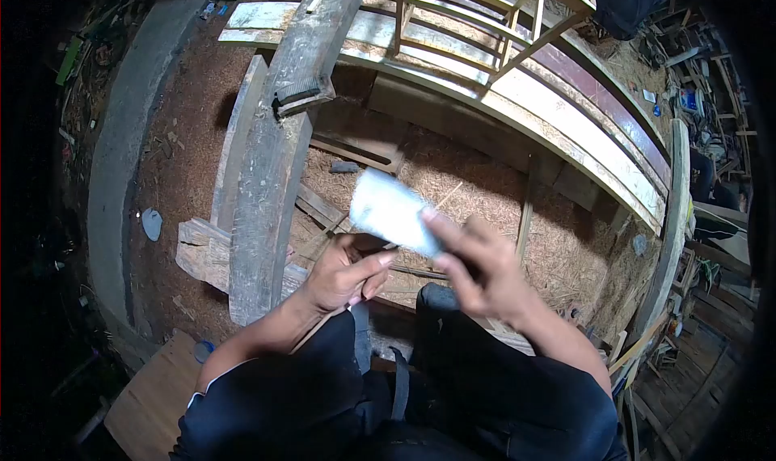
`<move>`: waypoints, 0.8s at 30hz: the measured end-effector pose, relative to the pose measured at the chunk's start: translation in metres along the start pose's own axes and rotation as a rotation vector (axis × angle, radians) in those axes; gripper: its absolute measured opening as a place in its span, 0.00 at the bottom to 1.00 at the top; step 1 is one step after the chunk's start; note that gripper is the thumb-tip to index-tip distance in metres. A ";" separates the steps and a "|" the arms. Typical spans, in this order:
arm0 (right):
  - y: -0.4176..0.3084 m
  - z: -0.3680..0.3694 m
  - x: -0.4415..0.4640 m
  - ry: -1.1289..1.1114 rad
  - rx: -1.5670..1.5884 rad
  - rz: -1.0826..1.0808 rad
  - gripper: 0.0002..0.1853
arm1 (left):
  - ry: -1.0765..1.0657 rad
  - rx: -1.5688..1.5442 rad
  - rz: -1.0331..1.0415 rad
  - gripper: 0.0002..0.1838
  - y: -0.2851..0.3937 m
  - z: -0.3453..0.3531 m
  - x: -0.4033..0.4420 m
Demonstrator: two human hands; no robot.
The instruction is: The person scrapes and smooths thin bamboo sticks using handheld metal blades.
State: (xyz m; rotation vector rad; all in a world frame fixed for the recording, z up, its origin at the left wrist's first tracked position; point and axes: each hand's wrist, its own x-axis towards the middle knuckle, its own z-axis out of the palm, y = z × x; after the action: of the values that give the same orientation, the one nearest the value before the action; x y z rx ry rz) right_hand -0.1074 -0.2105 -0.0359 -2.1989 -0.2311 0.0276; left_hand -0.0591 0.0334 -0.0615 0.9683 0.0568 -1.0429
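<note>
My left hand point(343, 277) is closed around a thin wooden strip point(311, 336), whose lower end slants down toward my left thigh. A light, narrow length showing past the top of the blade, in line with it, may be the same strip. In my right hand point(485, 271) is a broad rectangular blade point(392, 210), shaped like a cleaver, bright white with glare and smeared by motion. My right index finger lies along its surface, and the handle is hidden in the fist. The blade is just above my left fingertips; whether it touches the strip I cannot tell.
To the left runs a thick worn beam point(263, 202) with a brush-like block point(303, 97) on it. A painted plank bench point(550, 121) curves across the back, carrying a wooden frame point(485, 24). Shavings point(477, 186) cover the ground below. A person sits at far right.
</note>
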 end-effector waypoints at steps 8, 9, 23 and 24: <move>-0.007 0.006 0.000 -0.097 -0.063 -0.040 0.27 | 0.018 -0.077 -0.043 0.12 -0.022 -0.017 0.001; -0.009 0.006 0.000 -0.130 -0.085 -0.031 0.27 | 0.018 -0.074 -0.047 0.12 -0.015 -0.011 0.002; -0.010 0.003 0.001 -0.120 -0.013 0.019 0.29 | 0.004 -0.055 -0.015 0.20 -0.014 -0.012 -0.002; -0.004 0.004 0.001 -0.081 0.024 0.023 0.29 | 0.035 -0.051 -0.054 0.20 -0.003 -0.003 -0.001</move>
State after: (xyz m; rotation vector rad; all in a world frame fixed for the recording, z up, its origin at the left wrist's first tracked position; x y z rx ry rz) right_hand -0.1071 -0.2047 -0.0352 -2.1790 -0.2501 0.1316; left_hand -0.0608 0.0362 -0.0649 0.9432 0.1383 -1.0691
